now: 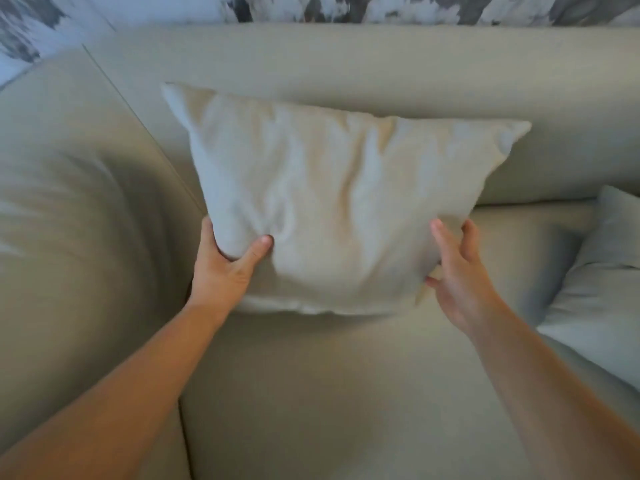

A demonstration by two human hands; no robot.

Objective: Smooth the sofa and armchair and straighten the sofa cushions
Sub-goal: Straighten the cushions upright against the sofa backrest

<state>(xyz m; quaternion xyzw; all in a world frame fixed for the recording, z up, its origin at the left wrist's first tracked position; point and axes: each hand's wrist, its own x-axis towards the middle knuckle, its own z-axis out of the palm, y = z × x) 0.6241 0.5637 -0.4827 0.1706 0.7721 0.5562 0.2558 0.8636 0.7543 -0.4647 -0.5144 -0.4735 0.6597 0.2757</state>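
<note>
Left hand: fingers going behind the cushion, only thumb showing. Right hand: fingertips tucking under cushion's lower right corner, contact unclear. Second cushion running off the right edge. Sofa arm blurring at left. Patterned wall being cut by the top edge, motif unreadable.

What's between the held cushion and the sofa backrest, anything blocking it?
Nothing visible. The cushion is gripped by the left hand at its lower left corner, with the right hand at its lower right edge. The backrest behind it is bare. A second cushion lies off to the right, clear of the path.
</note>
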